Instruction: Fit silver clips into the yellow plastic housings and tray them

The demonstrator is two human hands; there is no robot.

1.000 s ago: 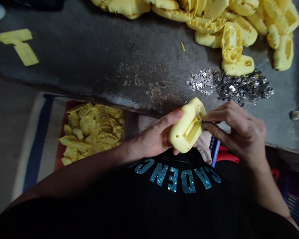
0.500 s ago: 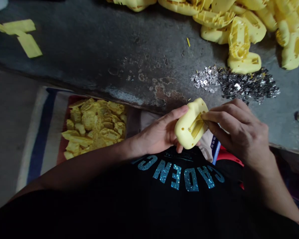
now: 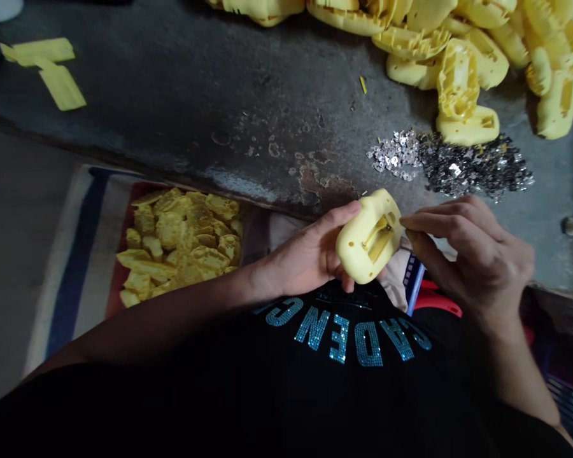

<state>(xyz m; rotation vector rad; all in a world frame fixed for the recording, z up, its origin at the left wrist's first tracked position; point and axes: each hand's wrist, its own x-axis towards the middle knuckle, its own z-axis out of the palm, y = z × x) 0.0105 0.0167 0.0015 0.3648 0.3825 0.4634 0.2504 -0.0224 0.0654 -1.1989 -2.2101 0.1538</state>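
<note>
Yellow shell [image 3: 358, 229]: near the middle of the frame, tilted, with its slot [image 3: 381, 240] facing up.
Left hand [image 3: 315, 251]: curled round the shell, thumb on the upper left edge, other fingers at its side and under it.
Right hand [image 3: 477, 261]: just right of the shell, finger and thumb bent close together. I cannot tell if the tips touch the shell or pinch something tiny.
Slot: a small metal bit [image 3: 388, 226] shows at its top end. Something shiny [image 3: 364, 244] shows at its lower left end.
Top end of the slot: just now the right fingers come off it, so it can be seen. The metal bit looks to be staying in by itself, so that part seems done.
Fingers, then and now: one second ago they have a dark bit at the slot's edge. Half a second ago they cover its top end. Now they are beside it.
Left grip: much the same as half a second ago.
Metal heap [image 3: 482, 168]: on the grey table [image 3: 172, 95], upper right.
Shell pile [image 3: 424, 16]: along the top right, one shell on the heap.
Red box [image 3: 116, 292]: left of the middle, full of yellow parts [image 3: 181, 248].
</note>
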